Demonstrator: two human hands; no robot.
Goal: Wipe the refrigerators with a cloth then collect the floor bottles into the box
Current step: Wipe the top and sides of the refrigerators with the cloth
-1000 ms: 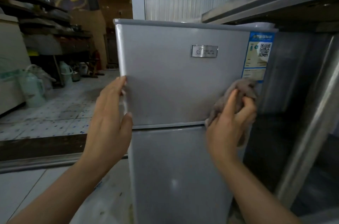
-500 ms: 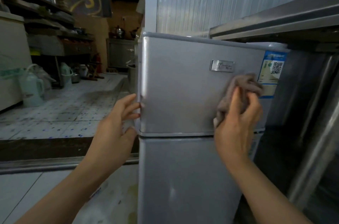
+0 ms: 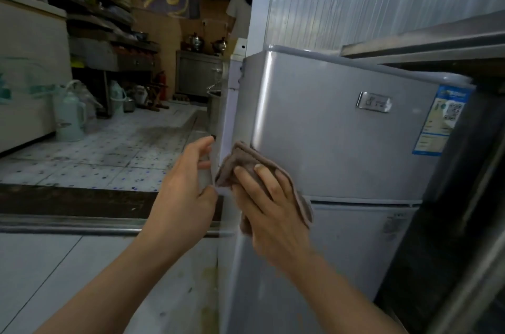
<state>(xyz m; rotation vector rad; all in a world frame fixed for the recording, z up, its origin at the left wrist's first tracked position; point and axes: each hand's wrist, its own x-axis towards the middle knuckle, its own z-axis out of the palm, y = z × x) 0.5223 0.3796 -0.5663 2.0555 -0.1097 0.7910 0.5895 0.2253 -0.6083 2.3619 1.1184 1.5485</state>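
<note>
A small silver two-door refrigerator [image 3: 341,148] stands at the right, with a metal badge and a blue label on its upper door. My right hand [image 3: 273,210] presses a brown cloth [image 3: 240,161] against the lower left corner of that upper door. My left hand [image 3: 185,197] is beside it at the door's left edge, fingers curled around the edge and touching the cloth's corner. No floor bottles or box show near my hands.
A steel counter [image 3: 426,44] overhangs the refrigerator on the right. A raised tiled floor [image 3: 109,153] with a dark step lies to the left. Pale jugs [image 3: 69,117] stand by a white chest. A person [image 3: 240,8] stands at the back beside shelves and kettles.
My right hand has slid the cloth from the right side of the upper door, near the blue label, across to its lower left corner. My view has shifted left.
</note>
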